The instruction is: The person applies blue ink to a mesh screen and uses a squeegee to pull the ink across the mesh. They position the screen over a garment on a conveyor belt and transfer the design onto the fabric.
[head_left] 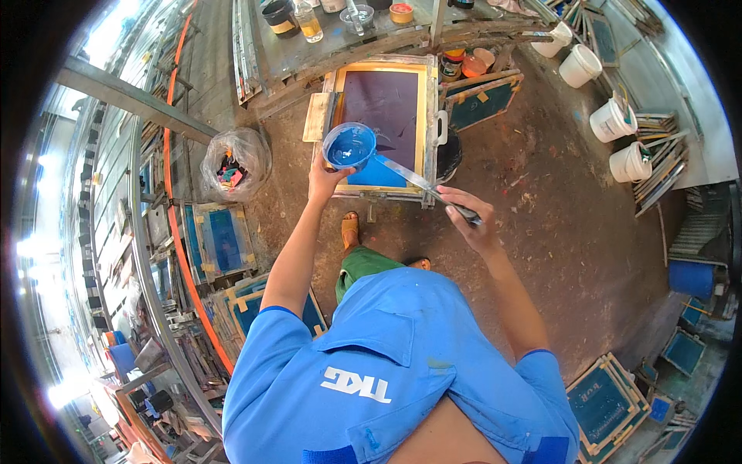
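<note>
A round plastic tub (pixel 327 150) of blue ink is held by my left hand (pixel 328 181), whose fingers wrap around its lower side. My right hand (pixel 473 220) grips the dark handle of an ink spatula (pixel 410 176). The spatula's flat metal blade slants up to the left, its tip at the tub's right rim. Both are above a screen-printing frame (pixel 422 93) with a dark mesh and yellowish edges. Blue ink (pixel 379 176) covers the mesh at the near end. A pale wooden block (pixel 316 117) sits at the frame's left edge.
Ink pots and a jar (pixel 311 29) stand on the bench beyond. A clear bag of coloured scraps (pixel 231 172) is at left. More screens (pixel 483 104) lean right of the frame; white buckets (pixel 580 66) line the right wall. A metal rail (pixel 139 100) crosses at upper left.
</note>
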Motion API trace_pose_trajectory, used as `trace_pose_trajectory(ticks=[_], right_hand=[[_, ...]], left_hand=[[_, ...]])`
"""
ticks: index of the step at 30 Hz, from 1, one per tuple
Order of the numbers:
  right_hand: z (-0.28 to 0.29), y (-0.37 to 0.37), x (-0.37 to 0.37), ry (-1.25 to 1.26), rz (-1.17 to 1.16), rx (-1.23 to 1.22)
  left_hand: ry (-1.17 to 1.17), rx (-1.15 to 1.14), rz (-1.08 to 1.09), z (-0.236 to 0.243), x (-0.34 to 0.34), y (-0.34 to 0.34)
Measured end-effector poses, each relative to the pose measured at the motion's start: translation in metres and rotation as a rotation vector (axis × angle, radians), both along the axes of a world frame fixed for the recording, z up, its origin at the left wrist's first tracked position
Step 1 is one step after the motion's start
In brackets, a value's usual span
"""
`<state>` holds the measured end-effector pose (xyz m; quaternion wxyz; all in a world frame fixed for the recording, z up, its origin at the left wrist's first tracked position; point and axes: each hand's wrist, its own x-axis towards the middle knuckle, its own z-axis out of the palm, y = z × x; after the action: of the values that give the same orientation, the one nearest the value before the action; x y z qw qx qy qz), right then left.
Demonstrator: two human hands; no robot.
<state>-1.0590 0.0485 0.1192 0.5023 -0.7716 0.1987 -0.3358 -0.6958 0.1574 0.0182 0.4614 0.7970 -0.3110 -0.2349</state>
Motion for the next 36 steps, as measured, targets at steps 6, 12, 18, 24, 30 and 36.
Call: trace_pose_trajectory(ticks=[6, 12, 18, 24, 30, 36], right_hand=[[-0.009, 0.001, 0.01, -0.405, -0.29, 0.487], [-0.039, -0.007, 0.05, -0.654, -0.566, 1.068], [-0.105, -0.001, 0.042, -0.708, -0.592, 1.27], [-0.123, 0.01, 0.01, -0.653, -0.717, 1.34], [-0.129, 0.015, 0.013, -0.903, -0.674, 1.466], [-0.114, 0.011, 0.084, -0.992, -0.502, 1.459]], left_hand=[[-0.029, -0.111, -0.026, 0.007, -0.013, -0.005], [-0.05, -0.272, -0.124, -0.024, -0.03, -0.014], [0.034, -0.264, -0.064, -0.017, -0.042, -0.023], [0.059, -0.379, 0.112, 0.012, -0.01, -0.013], [0.077, -0.405, 0.179, 0.032, 0.069, -0.026], [-0.047, -0.388, 0.259, 0.023, 0.179, -0.074]])
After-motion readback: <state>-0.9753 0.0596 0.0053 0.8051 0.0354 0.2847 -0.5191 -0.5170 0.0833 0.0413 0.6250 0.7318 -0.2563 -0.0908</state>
